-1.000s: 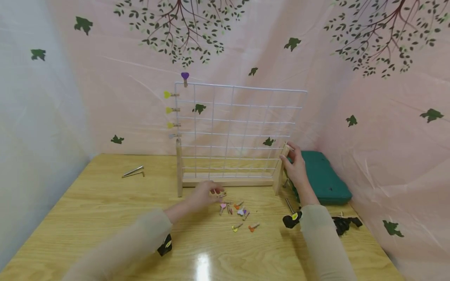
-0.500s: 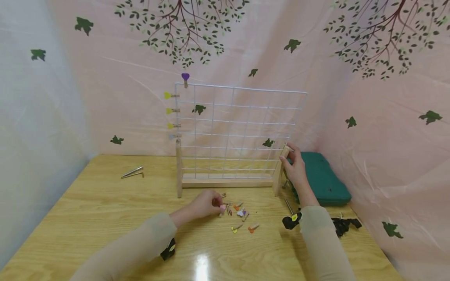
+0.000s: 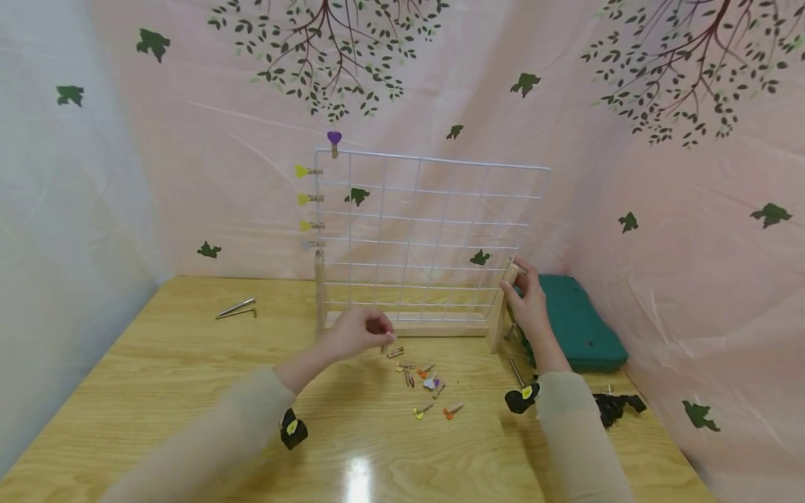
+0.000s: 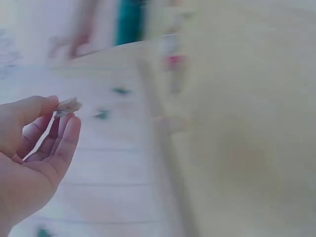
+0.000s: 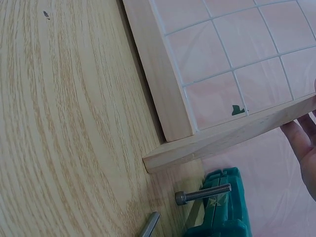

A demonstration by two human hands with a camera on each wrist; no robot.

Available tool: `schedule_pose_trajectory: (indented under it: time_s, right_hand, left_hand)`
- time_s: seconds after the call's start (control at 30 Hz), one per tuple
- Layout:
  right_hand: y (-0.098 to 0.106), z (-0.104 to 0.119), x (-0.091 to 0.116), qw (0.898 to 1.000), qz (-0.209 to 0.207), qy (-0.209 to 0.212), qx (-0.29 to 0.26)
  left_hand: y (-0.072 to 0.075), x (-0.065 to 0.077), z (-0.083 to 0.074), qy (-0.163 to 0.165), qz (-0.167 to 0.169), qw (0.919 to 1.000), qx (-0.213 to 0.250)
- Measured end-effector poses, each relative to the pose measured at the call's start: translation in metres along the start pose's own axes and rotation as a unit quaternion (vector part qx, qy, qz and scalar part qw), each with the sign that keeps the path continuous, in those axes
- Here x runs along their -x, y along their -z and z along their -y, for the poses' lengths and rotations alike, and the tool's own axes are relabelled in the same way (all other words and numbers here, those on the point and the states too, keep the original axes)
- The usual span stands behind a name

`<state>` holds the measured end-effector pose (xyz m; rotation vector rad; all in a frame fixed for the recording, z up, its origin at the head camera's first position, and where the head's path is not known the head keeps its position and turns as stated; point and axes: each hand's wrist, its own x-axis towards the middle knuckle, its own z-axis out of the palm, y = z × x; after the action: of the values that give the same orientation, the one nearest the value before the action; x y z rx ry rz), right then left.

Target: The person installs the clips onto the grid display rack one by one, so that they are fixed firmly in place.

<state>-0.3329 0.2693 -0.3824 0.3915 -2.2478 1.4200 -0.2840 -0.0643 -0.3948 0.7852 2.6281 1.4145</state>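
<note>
My left hand (image 3: 355, 334) pinches a small wooden clothespin (image 4: 70, 105) between thumb and fingertips, raised above the table in front of the stand's bottom bar. A bit of pink shows on it in the head view. My right hand (image 3: 528, 297) grips the top of the right wooden post (image 3: 498, 318) of the stand. A white wire grid (image 3: 415, 188) rises from that stand. Along its left edge are clipped several clothespins, among them a yellow heart one (image 3: 303, 199); a purple heart clothespin (image 3: 334, 140) sits on the top wire. Loose clothespins (image 3: 430, 383) lie scattered before the stand.
A green case (image 3: 578, 321) lies behind my right wrist, with a bolt (image 5: 202, 193) beside it. A metal rod (image 3: 517, 372) and a crumpled black item (image 3: 619, 405) are at the right. Two metal tools (image 3: 236, 309) lie at the left. Printed cloth hangs behind.
My left hand reached down to the pile, took the pink heart clothespin and lifted it up and back toward the stand. My right hand stays on the post.
</note>
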Motion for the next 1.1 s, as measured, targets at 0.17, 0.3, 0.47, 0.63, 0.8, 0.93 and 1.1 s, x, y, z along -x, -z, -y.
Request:
schedule_pose_trajectory:
  time_s: [0.17,0.3,0.47,0.63,0.8,0.93,1.1]
  right_hand:
    - [0.0,0.0,0.0,1.0,-0.002,-0.002,0.005]
    - [0.0,-0.001,0.0,1.0,-0.003,-0.003,0.005]
    - [-0.001,-0.001,-0.001,1.0,-0.004,-0.018,0.008]
    - [-0.001,-0.001,0.0,1.0,-0.005,-0.013,0.011]
    - [-0.001,-0.001,0.001,1.0,-0.006,-0.005,0.013]
    - [-0.002,0.0,0.001,1.0,-0.005,-0.007,0.016]
    - [-0.002,0.0,0.0,1.0,-0.005,-0.001,0.01]
  left_hand:
    - [0.056,-0.007,-0.048,-0.002,-0.034,0.9984,0.046]
    - [0.102,-0.015,-0.083,-0.049,-0.102,0.9932,0.03]
    - [0.149,-0.028,-0.122,-0.122,-0.19,0.9737,-0.028]
    - [0.179,-0.048,-0.154,-0.127,-0.276,0.95,-0.073]
    - [0.193,-0.069,-0.167,-0.092,-0.299,0.9472,-0.068]
    - [0.196,-0.079,-0.168,-0.072,-0.291,0.951,-0.076]
    - [0.199,-0.087,-0.165,-0.049,-0.275,0.9543,-0.108]
